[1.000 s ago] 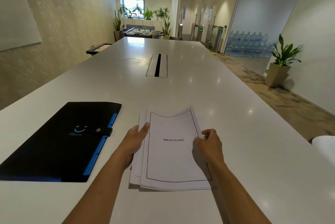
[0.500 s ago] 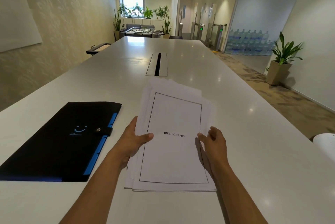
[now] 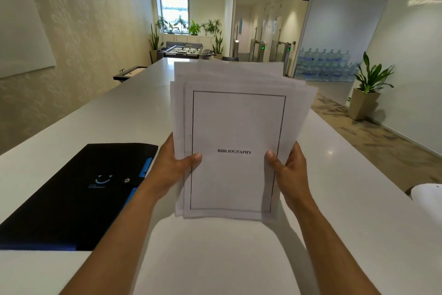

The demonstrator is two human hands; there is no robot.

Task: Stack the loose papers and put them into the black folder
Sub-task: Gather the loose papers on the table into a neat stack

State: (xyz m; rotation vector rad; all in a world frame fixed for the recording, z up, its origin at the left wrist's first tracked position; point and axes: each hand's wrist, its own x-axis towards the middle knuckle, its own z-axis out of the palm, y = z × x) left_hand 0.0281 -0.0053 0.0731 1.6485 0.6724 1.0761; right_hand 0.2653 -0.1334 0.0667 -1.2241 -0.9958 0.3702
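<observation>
Standing now upright at frame centre, lifted off the table (image 3: 346, 175), the papers (image 3: 235, 127) are clamped by left hand (image 3: 174, 165) and right hand (image 3: 290, 170); edges uneven, so tapping comes before the closed black folder (image 3: 71, 194), lower left.

Upright papers (image 3: 235, 127) between both hands

Black folder (image 3: 71, 196) on white table (image 3: 334, 199)
</observation>
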